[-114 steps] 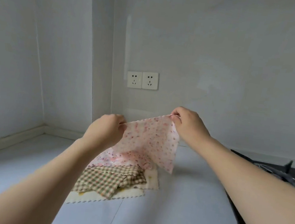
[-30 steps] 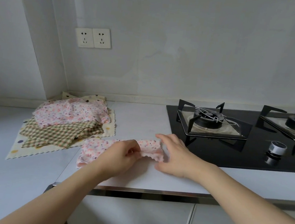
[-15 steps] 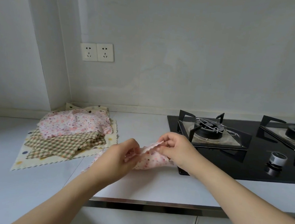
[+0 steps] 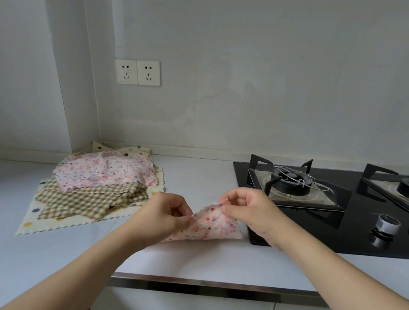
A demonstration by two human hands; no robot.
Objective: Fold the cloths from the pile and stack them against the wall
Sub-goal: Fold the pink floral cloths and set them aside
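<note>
pink floral cloth (image 4: 211,226) lifted off a white counter (image 4: 211,261), pinched at its top edge by left hand (image 4: 162,216) and right hand (image 4: 250,212).
cloth pile (image 4: 97,183) sits near the wall corner; possibly folded cloths lie far right, too blurred to tell.

A: Where does the camera sit?
B: One view only, worn on the head, looking forward and down at the bench (image 4: 211,261).
A: How near?
B: Close; both forearms reach in from the bottom edge. The wall (image 4: 260,71) fills the top half, the hob (image 4: 331,222) sits to the right.
</note>
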